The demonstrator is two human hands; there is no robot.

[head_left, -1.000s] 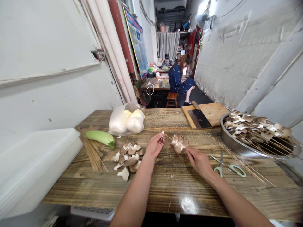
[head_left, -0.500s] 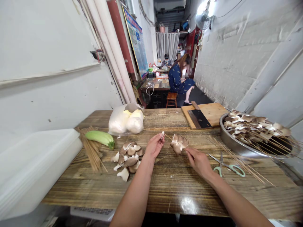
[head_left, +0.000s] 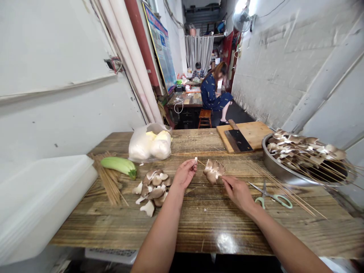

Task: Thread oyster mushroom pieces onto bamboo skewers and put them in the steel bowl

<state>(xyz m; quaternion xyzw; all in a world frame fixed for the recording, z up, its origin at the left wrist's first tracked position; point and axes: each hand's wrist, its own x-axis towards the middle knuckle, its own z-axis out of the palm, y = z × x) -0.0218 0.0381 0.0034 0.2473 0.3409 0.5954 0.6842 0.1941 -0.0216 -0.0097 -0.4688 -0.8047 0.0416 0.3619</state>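
Observation:
My left hand [head_left: 184,174] pinches a small oyster mushroom piece [head_left: 195,160], its white part showing above the fingertips. The thin tip of a wooden skewer reaches it from the right. Threaded on that skewer are several grey-brown oyster mushrooms [head_left: 214,172]. Close against their right side, my right hand [head_left: 237,191] is closed on the skewer, whose rear end is hidden by the palm. Left of my left forearm lies a pile of loose oyster mushrooms [head_left: 156,189]. Scissors with pale green handles [head_left: 270,196] lie beside my right hand.
A metal basin [head_left: 280,168] of mushroom skewers stands right, near loose skewers [head_left: 280,185]. A cleaver [head_left: 239,139] rests on a cutting board [head_left: 256,132]. Leftward are a plastic bag [head_left: 139,146], green squash [head_left: 118,167], skewer bundle [head_left: 109,185] and white containers [head_left: 42,201]. A person [head_left: 212,91] sits beyond.
The view has shifted slightly. Both hands keep almost the same pose, with the mushroom piece and the loaded skewer held as before.

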